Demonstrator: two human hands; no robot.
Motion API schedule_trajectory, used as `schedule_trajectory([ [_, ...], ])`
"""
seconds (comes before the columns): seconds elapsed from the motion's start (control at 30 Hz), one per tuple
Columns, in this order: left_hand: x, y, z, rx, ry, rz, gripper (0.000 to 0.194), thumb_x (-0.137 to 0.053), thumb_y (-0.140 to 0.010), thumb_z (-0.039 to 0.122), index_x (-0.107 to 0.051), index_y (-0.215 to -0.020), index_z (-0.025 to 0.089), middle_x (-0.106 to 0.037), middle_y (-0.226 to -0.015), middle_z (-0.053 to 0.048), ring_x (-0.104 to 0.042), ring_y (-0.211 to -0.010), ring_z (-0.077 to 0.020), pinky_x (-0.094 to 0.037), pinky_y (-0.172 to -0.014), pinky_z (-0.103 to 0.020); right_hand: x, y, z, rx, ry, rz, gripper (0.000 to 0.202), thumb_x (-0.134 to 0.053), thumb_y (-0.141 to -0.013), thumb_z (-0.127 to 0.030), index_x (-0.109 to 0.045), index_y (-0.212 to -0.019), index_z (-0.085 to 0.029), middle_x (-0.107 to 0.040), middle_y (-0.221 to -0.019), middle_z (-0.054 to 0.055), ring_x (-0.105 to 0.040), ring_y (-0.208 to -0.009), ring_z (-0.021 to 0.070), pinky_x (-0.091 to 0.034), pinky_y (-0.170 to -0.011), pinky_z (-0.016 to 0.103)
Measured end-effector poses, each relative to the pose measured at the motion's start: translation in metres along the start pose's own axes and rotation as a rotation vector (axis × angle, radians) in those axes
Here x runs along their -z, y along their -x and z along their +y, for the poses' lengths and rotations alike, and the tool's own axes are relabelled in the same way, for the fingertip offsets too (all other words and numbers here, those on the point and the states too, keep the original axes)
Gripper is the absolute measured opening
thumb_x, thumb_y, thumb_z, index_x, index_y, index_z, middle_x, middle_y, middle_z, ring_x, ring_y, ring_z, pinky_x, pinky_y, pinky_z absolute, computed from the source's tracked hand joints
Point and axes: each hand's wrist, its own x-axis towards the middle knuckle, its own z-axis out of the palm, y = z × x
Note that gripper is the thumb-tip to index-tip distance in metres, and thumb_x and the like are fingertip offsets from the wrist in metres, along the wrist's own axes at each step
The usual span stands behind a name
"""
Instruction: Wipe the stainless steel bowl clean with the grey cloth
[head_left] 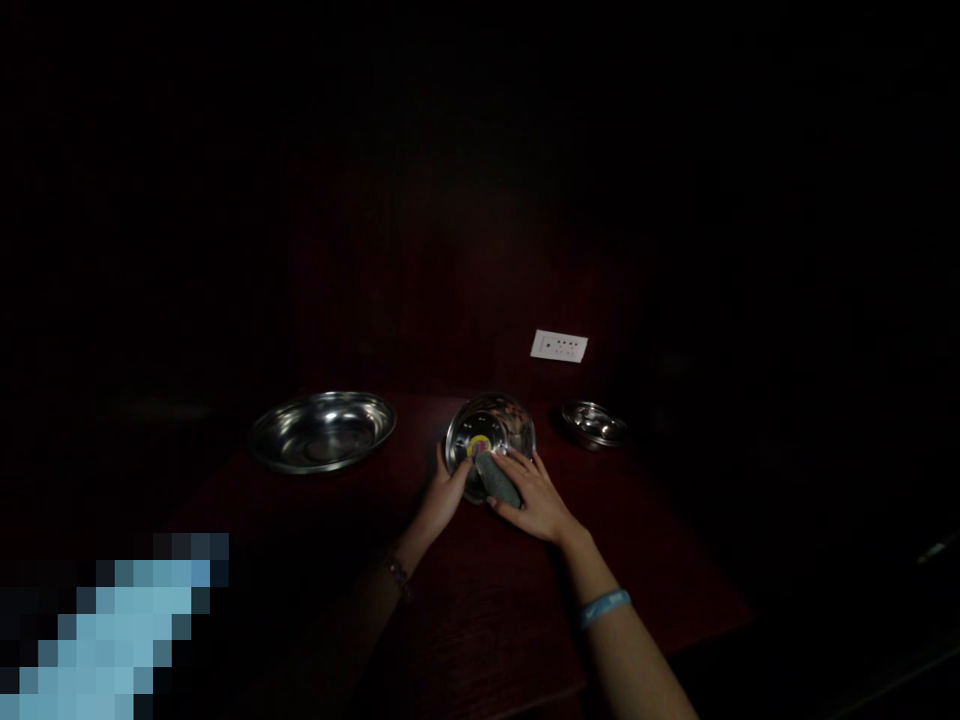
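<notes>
hands work in near darkness over a dark red table (480, 600): your left hand (444, 497) cups the near-left rim of a small steel bowl (491, 440), fingers curled against the metal at about eight o'clock, apparently to keep it tipped toward you and steady. your right hand (534, 495) lies over a grey scouring pad (500, 481), fingers spread flat on top and pressing it into the bowl's near edge at six o'clock. a round yellow and red sticker (479, 446) shows on the bowl's inner floor, just above the pad. the bowl sits at the table's middle, between two other pieces: a wide steel plate (323, 431) at nine o'clock, well apart, and a smaller steel dish (594, 423) at three o'clock, near but not touching. a white wall socket (559, 346) hangs beyond at one o'clock. a blue wristband (604, 606) circles your right wrist; a darker bracelet (397, 572) marks the left.
</notes>
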Motion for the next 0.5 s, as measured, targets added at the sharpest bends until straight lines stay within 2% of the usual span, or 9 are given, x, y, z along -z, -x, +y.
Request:
schedule_trajectory([
  [0.07, -0.001, 0.002, 0.003, 0.047, -0.007, 0.026, 0.067, -0.065, -0.080, 0.033, -0.039, -0.141, 0.021, -0.066, -0.123, -0.012, -0.061, -0.119, -0.0269, -0.042, -0.108, -0.042, 0.001, 0.000, -0.004, 0.016, 0.026, 0.019, 0.071, -0.061, -0.086, -0.048, -0.037, -0.150, -0.026, -0.049, -0.147, 0.008, -0.035, -0.142, 0.0284, -0.019, -0.119, 0.056],
  [0.2, -0.002, 0.006, 0.008, 0.019, -0.023, 0.018, 0.065, -0.063, -0.082, 0.029, -0.040, -0.141, 0.016, -0.062, -0.130, -0.015, -0.059, -0.122, -0.0261, -0.040, -0.110, -0.042, 0.006, 0.001, -0.013, 0.003, 0.095, 0.059, 0.067, -0.061, -0.087, -0.049, -0.043, -0.146, -0.024, -0.052, -0.144, 0.009, -0.034, -0.140, 0.0312, -0.022, -0.118, 0.057],
  [0.3, -0.001, 0.009, 0.009, 0.031, -0.064, 0.031, 0.065, -0.063, -0.082, 0.029, -0.040, -0.141, 0.017, -0.065, -0.127, -0.013, -0.061, -0.120, -0.0266, -0.041, -0.109, -0.042, 0.008, 0.003, -0.020, -0.122, 0.149, 0.089, 0.063, -0.062, -0.086, -0.048, -0.048, -0.143, -0.025, -0.050, -0.141, 0.013, -0.042, -0.130, 0.0340, -0.035, -0.110, 0.053],
  [0.4, 0.001, 0.014, 0.011, 0.059, -0.113, 0.058, 0.065, -0.065, -0.081, 0.029, -0.042, -0.141, 0.018, -0.068, -0.120, -0.012, -0.063, -0.117, -0.0283, -0.043, -0.107, -0.042, 0.008, 0.005, -0.026, -0.183, 0.213, 0.080, 0.060, -0.061, -0.087, -0.042, -0.048, -0.143, -0.026, -0.052, -0.135, 0.014, -0.048, -0.121, 0.0344, -0.040, -0.103, 0.051],
  [0.5, -0.001, 0.018, 0.015, 0.038, -0.110, 0.057, 0.058, -0.064, -0.082, 0.027, -0.047, -0.137, 0.019, -0.068, -0.122, -0.011, -0.062, -0.118, -0.0273, -0.042, -0.108, -0.042, 0.006, 0.004, -0.032, -0.209, 0.291, 0.064, 0.058, -0.060, -0.086, -0.033, -0.049, -0.142, -0.025, -0.061, -0.120, 0.015, -0.052, -0.112, 0.0340, -0.039, -0.100, 0.051],
])
